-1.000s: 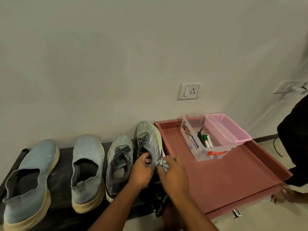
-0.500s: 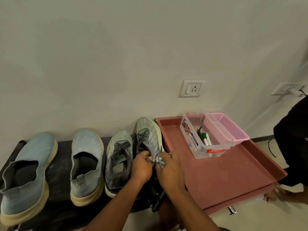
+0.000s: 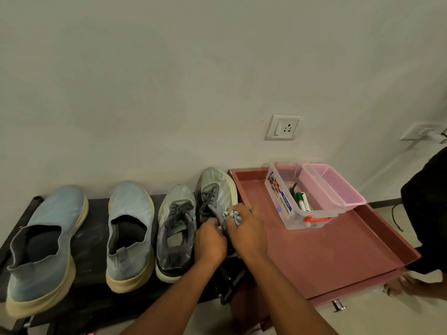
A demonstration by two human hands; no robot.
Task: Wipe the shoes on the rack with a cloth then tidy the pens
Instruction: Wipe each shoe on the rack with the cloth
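Several shoes stand in a row on a black rack (image 3: 94,213): two light blue slip-ons (image 3: 46,238) (image 3: 130,228) and two grey laced sneakers (image 3: 175,228) (image 3: 217,187). My left hand (image 3: 209,240) grips the tongue area of the rightmost sneaker. My right hand (image 3: 246,230) holds a small pale blue cloth (image 3: 231,215) bunched against that shoe's side. To the right, several pens (image 3: 302,201) lie in a clear plastic box (image 3: 290,221) on a reddish-brown tray (image 3: 326,250).
A pink mesh basket (image 3: 338,187) leans against the clear box. Another person in dark clothing (image 3: 425,213) stands at the far right, a bare foot (image 3: 396,286) by the tray's corner. Two wall sockets (image 3: 283,126) (image 3: 420,131) sit above.
Both hands stay on the rightmost sneaker, with the cloth shifting slightly along its side. The view has tilted up a little.
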